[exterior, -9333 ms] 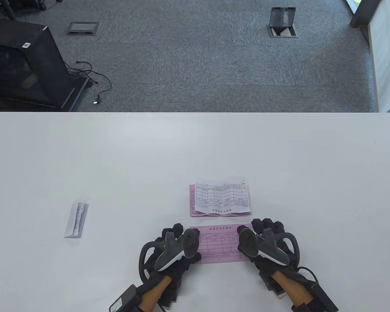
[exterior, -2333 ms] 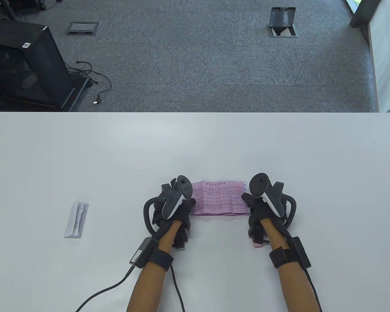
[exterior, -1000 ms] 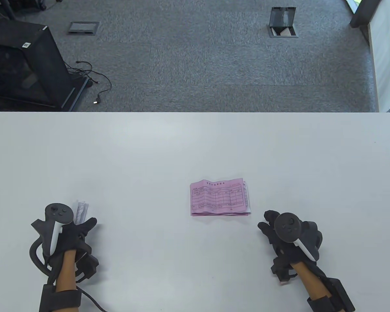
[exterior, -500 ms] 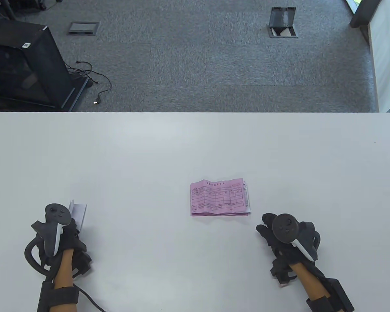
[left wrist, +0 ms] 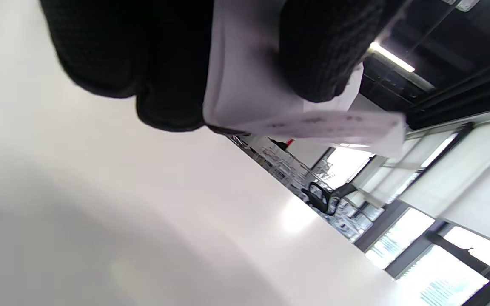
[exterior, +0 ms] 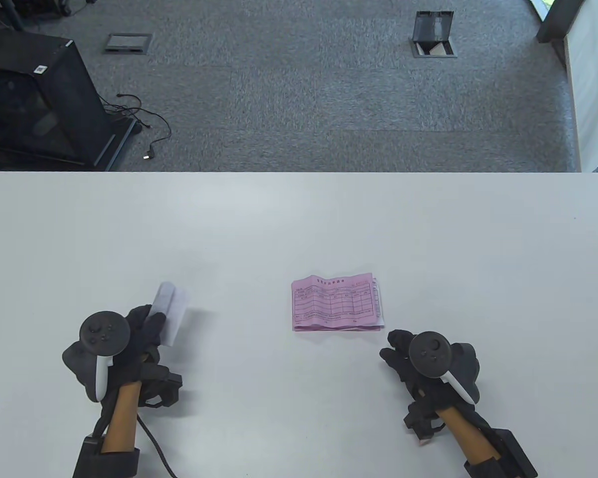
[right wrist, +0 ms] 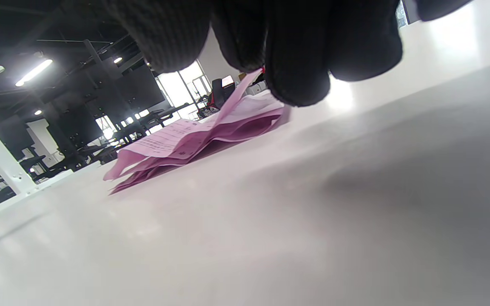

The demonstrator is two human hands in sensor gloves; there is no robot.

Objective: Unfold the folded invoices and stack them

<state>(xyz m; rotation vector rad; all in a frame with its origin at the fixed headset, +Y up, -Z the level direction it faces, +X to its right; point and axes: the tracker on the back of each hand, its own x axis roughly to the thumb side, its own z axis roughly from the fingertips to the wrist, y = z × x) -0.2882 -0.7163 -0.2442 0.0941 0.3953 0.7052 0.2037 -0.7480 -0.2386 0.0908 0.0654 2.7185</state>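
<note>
White folded invoice (exterior: pixel 171 312) is pinched in the left hand (exterior: pixel 129 343) grip, lifted for unfolding; next, the empty, loosely open right hand (exterior: pixel 418 363) should grasp its free edge beside the pink stack (exterior: pixel 335 302).

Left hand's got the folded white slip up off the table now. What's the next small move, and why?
Probably bring the right hand over to take the folded white invoice's free edge: the left hand grips it still folded, the right is idle beside the pink stack.
</note>
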